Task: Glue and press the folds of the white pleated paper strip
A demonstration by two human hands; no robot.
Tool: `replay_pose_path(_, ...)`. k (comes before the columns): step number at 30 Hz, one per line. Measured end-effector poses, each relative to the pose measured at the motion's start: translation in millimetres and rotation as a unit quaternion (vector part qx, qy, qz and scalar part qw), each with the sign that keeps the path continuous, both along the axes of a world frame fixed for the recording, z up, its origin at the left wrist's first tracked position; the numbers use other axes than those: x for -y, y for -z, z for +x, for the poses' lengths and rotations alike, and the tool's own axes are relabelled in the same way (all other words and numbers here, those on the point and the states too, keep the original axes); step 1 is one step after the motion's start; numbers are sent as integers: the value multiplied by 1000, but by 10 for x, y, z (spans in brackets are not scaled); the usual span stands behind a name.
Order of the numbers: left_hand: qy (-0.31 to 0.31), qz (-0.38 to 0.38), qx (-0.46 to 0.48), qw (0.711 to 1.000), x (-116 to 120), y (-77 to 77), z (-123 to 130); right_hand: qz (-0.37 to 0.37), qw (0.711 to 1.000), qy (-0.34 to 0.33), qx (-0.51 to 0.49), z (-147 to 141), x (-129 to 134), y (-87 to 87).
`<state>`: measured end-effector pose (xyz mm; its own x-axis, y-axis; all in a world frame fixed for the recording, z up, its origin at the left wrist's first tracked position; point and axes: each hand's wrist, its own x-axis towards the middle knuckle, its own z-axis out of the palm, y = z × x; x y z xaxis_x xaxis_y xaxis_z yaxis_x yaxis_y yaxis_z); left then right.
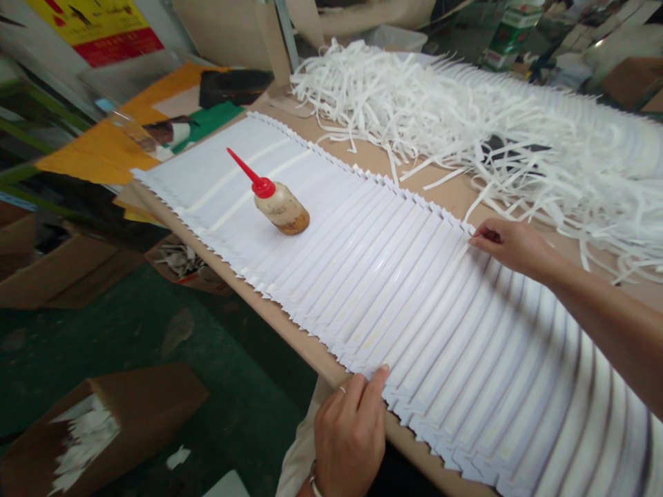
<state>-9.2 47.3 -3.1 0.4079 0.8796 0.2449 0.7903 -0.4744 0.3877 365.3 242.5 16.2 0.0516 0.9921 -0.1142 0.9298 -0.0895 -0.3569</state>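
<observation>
White paper sheets (228, 183) overlap in a staggered row along the table, their edges notched like teeth. Narrow white strips (429, 310) run across them. My right hand (510, 245) pinches the far end of one white strip at the row's back edge. At the front edge is my left hand (352, 428), its fingers bent and close together and one fingertip on the near end of that strip; its thumb is hidden. A squeeze bottle (284, 208) with a red nozzle and brownish contents stands tilted in view on the sheets, left of both hands.
A tangled heap of white strips (394, 103) lies along the back of the brown tabletop (305, 352). Cardboard boxes (150, 407) with paper scraps stand on the green floor below. Orange sheets (93, 155) and a clear bottle (124, 124) are at the left.
</observation>
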Motion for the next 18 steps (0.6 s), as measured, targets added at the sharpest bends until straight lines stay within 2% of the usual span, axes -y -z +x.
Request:
replay_pose_path(9, 5, 5, 10, 1000, -18, 0, -12, 22, 999, 1, 38, 40, -57, 219)
replay_pose_path(18, 11, 16, 7, 1000, -20, 16, -16, 32, 998, -19, 48, 43, -68, 300)
